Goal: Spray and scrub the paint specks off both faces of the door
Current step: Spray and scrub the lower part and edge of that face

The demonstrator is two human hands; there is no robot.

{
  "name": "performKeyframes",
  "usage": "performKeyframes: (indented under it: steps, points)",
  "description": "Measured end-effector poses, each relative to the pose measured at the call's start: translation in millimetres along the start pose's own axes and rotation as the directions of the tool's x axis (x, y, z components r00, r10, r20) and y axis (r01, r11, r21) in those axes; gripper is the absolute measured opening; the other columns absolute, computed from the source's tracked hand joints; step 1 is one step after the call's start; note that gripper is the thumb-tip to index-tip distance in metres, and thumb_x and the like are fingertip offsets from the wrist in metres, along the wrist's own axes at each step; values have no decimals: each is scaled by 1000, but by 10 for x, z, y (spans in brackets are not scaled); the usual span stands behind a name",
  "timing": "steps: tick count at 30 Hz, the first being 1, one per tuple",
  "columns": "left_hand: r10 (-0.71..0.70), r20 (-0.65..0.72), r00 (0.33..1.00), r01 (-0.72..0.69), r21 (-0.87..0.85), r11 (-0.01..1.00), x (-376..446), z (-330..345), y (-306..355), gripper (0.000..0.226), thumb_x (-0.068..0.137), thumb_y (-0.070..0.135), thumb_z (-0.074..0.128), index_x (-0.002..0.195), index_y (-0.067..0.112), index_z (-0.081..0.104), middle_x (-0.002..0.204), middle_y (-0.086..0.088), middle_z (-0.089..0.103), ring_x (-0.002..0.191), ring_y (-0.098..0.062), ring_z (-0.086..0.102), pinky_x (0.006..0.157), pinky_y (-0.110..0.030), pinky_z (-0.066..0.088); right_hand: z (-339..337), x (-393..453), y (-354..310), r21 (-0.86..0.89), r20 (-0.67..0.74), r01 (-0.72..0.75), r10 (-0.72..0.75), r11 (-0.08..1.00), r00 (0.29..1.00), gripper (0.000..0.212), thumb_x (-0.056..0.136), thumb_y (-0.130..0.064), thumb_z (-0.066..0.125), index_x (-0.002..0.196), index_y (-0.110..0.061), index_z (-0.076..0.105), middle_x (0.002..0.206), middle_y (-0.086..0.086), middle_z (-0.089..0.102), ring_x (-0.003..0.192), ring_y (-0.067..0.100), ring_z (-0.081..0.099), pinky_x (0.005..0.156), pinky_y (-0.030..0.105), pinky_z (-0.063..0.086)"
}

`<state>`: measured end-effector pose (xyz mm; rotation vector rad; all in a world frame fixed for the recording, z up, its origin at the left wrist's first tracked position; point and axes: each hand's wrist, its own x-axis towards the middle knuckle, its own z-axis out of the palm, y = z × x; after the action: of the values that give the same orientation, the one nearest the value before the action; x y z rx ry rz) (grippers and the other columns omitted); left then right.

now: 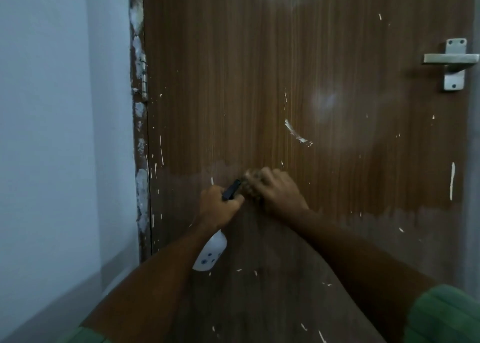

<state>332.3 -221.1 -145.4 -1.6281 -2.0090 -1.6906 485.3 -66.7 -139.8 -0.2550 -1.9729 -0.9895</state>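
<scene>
**Scrubber pressed to a paint-flecked door, spray bottle held beside it**

A brown wood-grain door [259,83] fills most of the view. White paint specks [298,135] are scattered over it, with the largest smear just right of centre and a long drip towards 3 o'clock. The lower part of the door face is seen to be darker and duller than the upper part, with an uneven boundary running across at about the level of the hands.

The left hand [218,207] is seen just below centre, towards 7 o'clock, with its fingers curled round the black trigger head of a spray bottle [211,251]. The white body of the bottle hangs below the wrist, and the nozzle is pointed up towards 1 o'clock.

The right hand [278,192] is placed just beside the left, at about 5 o'clock from centre. Its fingers are curled over a dark scrubbing pad [249,184], which is pressed against the door. The pad and fingertips are blurred, so the pad's exact form cannot be told.

A metal door handle [453,62] is mounted towards 2 o'clock. A hinge [144,80] and a paint-smeared door frame [139,135] are seen at 9 o'clock, with a pale wall [52,109] beyond. Green sleeves [441,316] are visible at the bottom corners.
</scene>
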Motion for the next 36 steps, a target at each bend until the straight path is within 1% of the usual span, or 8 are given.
performKeyframes:
  steps: [3, 9, 12, 15, 21, 27, 33, 36]
  points:
    - [29, -6, 1000, -29, 25, 999, 6, -110, -9, 24, 96, 25, 74, 83, 5, 71, 72, -16, 72, 63, -32, 70, 61, -47, 61, -38, 122, 44, -89, 147, 402, -387, 912, 910, 77, 78, -26, 84, 148, -22, 51, 132, 14, 50, 101, 28, 59, 80, 42, 54]
    - [50, -41, 998, -47, 70, 996, 65, -427, -113, 23, 100, 22, 69, 85, 5, 68, 72, -19, 71, 54, -25, 63, 53, -34, 53, -61, 620, -80, 49, -126, -420, 423, 906, 897, 71, 81, -17, 75, 149, -19, 52, 121, 15, 53, 90, 28, 53, 76, 41, 48]
    - [55, -55, 997, -50, 91, 995, 52, -587, -207, 25, 100, 24, 69, 82, 8, 67, 71, -17, 70, 57, -31, 66, 58, -42, 58, 101, 417, -506, 27, 86, -54, 52, 998, 995, 81, 85, -33, 78, 156, -22, 40, 136, 15, 47, 103, 28, 54, 85, 42, 49]
    - [35, -59, 998, -29, 95, 995, 41, -697, -293, 27, 100, 24, 69, 78, 8, 68, 69, -18, 70, 60, -36, 69, 62, -50, 60, 80, 528, -406, -56, 348, 420, -376, 906, 859, 80, 89, -39, 73, 158, -28, 35, 146, 15, 40, 114, 31, 55, 96, 48, 47]
    - [3, -100, 995, 7, 93, 996, 72, -856, -357, 28, 97, 21, 73, 75, 3, 70, 68, -21, 70, 63, -44, 69, 60, -53, 60, 10, 1025, -475, -75, 5, -322, 324, 944, 946, 74, 84, -30, 75, 152, -24, 46, 132, 16, 50, 99, 31, 56, 88, 46, 44]
    - [-15, -51, 999, 19, 68, 998, 32, -931, -504, 26, 98, 21, 69, 78, 5, 70, 66, -17, 69, 53, -31, 64, 59, -49, 58, 216, 796, -799, -88, 383, 401, -340, 912, 859, 72, 93, -36, 69, 157, -30, 37, 147, 15, 39, 118, 32, 52, 101, 51, 43]
    - [-105, -122, 987, 106, -5, 994, -61, -966, -654, 28, 97, 19, 72, 71, 7, 69, 58, -10, 66, 44, -16, 59, 46, -29, 49, 184, 1141, -883, 33, -64, -402, 403, 915, 913, 66, 84, -23, 70, 148, -22, 53, 125, 15, 53, 94, 31, 54, 83, 44, 42]
    - [-131, -108, 986, 130, -11, 991, -139, -982, -785, 25, 99, 22, 70, 76, 10, 71, 61, -11, 68, 45, -15, 59, 48, -32, 52, 375, 1008, -1152, 40, 124, 47, -52, 998, 991, 77, 81, -34, 81, 151, -26, 48, 139, 16, 48, 107, 32, 57, 91, 47, 47]
